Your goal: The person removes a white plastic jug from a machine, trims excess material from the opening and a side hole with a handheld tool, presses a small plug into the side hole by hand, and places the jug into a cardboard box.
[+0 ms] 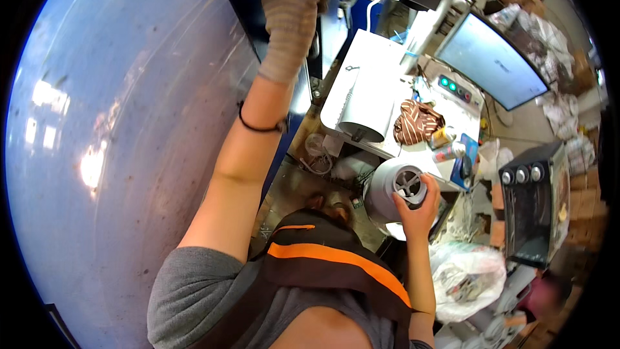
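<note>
My left hand (294,10), in a striped knitted glove, reaches far forward to a dark part on the blue machine (248,0). Its fingers are curled, and what lies inside them is mostly hidden. My bare right hand (420,210) grips the rim of a grey cylindrical housing (383,194), thumb and fingers on opposite sides of its round opening. Inside that opening a spoked piece shows. The housing sits low beside the white table (349,58). On the table, close to its near edge, lies another grey cylinder (368,113) on its side.
A brown striped cloth (416,123), small bottles (449,152) and a button box (455,88) lie on the table. Behind stands a lit monitor (494,58). Right of me are a small oven (533,203) and a clear plastic bag (468,281). A large blue surface (129,155) fills the left.
</note>
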Available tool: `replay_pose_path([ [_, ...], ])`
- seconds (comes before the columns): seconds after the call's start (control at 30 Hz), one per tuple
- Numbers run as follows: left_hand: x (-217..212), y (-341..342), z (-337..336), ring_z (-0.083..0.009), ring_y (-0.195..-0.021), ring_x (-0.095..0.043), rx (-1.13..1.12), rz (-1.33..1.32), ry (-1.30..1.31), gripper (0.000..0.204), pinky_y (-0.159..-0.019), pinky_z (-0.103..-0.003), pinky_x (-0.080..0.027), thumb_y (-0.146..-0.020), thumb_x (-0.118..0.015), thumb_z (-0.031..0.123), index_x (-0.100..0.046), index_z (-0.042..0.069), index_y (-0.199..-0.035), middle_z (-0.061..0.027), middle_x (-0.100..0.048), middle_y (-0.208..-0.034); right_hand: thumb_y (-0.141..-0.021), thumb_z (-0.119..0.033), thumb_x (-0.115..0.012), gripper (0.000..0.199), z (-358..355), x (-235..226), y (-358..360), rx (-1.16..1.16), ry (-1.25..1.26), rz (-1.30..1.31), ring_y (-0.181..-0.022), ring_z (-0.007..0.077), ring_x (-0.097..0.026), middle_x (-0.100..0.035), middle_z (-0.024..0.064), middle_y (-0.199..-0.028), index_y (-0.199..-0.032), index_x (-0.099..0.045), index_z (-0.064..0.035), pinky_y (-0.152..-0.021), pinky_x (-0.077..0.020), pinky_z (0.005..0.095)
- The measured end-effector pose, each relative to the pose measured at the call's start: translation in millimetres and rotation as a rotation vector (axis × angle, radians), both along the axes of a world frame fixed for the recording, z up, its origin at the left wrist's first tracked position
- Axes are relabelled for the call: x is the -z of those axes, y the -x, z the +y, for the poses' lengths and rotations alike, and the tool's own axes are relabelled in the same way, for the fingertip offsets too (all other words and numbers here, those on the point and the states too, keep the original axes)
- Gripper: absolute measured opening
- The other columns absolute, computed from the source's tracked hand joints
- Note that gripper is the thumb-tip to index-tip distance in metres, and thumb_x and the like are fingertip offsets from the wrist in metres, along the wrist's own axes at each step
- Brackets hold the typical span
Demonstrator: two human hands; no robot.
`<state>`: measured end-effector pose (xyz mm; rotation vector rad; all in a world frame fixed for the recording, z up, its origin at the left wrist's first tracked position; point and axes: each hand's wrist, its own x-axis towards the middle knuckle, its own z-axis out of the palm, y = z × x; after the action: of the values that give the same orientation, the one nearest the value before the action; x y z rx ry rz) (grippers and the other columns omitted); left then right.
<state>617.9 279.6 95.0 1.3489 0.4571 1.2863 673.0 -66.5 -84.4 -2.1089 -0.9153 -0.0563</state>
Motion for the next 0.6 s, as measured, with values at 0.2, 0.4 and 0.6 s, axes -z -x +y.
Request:
replay_pose_path([
  [0.2,6,-70,33,-0.0059,-0.042,-0.043,-0.180,-0.094,-0.130,0.023,-0.040,-0.023,-0.033,-0.084,-0.066,0.023,-0.054,0.010,-0.069,0.0034,-0.047,-0.051,-0.059,-0.017,-0.081,0.066,-23,18,6,0.140,0.047,-0.008,-0.114,0.0345,-0.048,-0.052,0.0158,-0.121,-0.116,-0.050,-0.0054,-0.098,-0.0362,0.0416],
  [0.4,36,-81,57,-0.0192,-0.062,-0.057,-0.802,0.381,-0.617,0.033,-0.059,-0.034,-0.047,-0.079,-0.068,0.025,-0.054,0.001,-0.096,-0.0081,-0.059,-0.073,-0.060,-0.018,-0.082,0.065,-37,26,-13,0.221,-0.096,0.172,-0.111,0.0323,-0.049,-0.052,0.0155,-0.116,-0.114,-0.050,-0.0031,-0.097,-0.0376,0.0393],
  [0.6,141,-32,-180,-0.0429,-0.124,-0.039,0.501,0.893,-1.158,0.093,-0.106,-0.051,-0.027,-0.057,-0.082,0.038,-0.040,0.002,-0.132,-0.0242,-0.043,-0.133,-0.065,-0.031,-0.082,0.063,-50,-19,-23,0.177,-0.248,0.263,-0.100,0.0287,-0.054,-0.053,0.0132,-0.107,-0.114,-0.051,-0.0055,-0.089,-0.0429,0.0380],
])
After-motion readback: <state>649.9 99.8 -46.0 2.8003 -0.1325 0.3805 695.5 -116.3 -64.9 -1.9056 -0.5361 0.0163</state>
